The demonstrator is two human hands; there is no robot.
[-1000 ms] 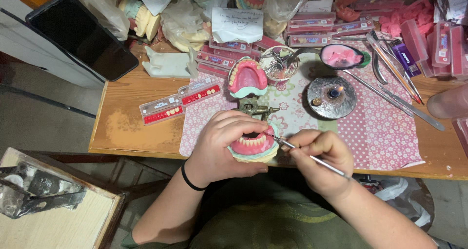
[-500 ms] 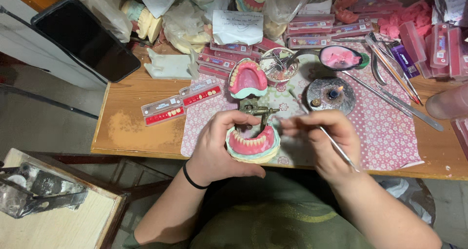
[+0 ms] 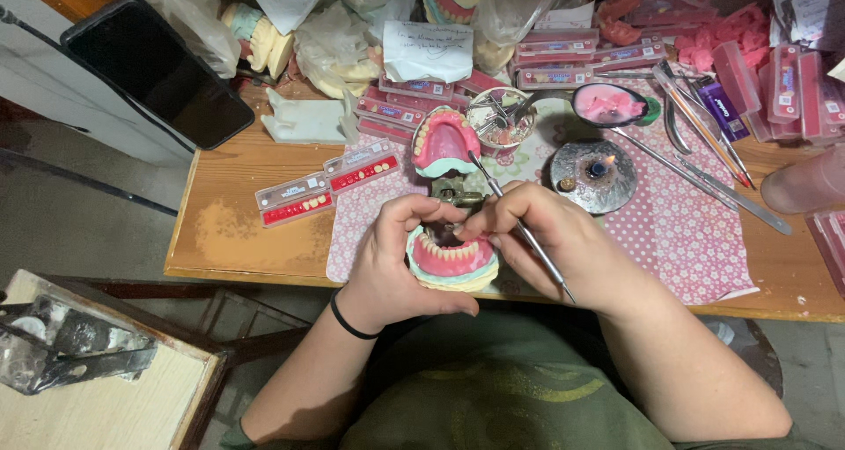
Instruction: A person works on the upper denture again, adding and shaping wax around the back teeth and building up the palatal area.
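While the left hand (image 3: 385, 269) cups a pink denture model (image 3: 451, 261) at the near edge of the table (image 3: 231, 230), its fingers are wrapped closed around the model's side and base, tilting the row of teeth up toward the camera so that the working face can be seen. The right hand (image 3: 550, 243) comes in from the other side, its fingers pinched shut on a thin metal instrument (image 3: 519, 225) that is held like a pen; the shaft slants across the hand, one end pointing up and away towards the clutter behind and the other trailing past the wrist (which end is in use cannot be told, as the fingertips hide the contact with the model). Both hands press together over the model, apparently to steady it. Just behind them lies a second denture model (image 3: 444, 142), palate up, on a pink dotted cloth (image 3: 678, 230), with a small lit burner (image 3: 594, 175) close to the right, probably kept within reach. Strips of spare teeth (image 3: 326, 184) lie to the left, and a dark phone (image 3: 158, 71) sits well apart at the far corner.
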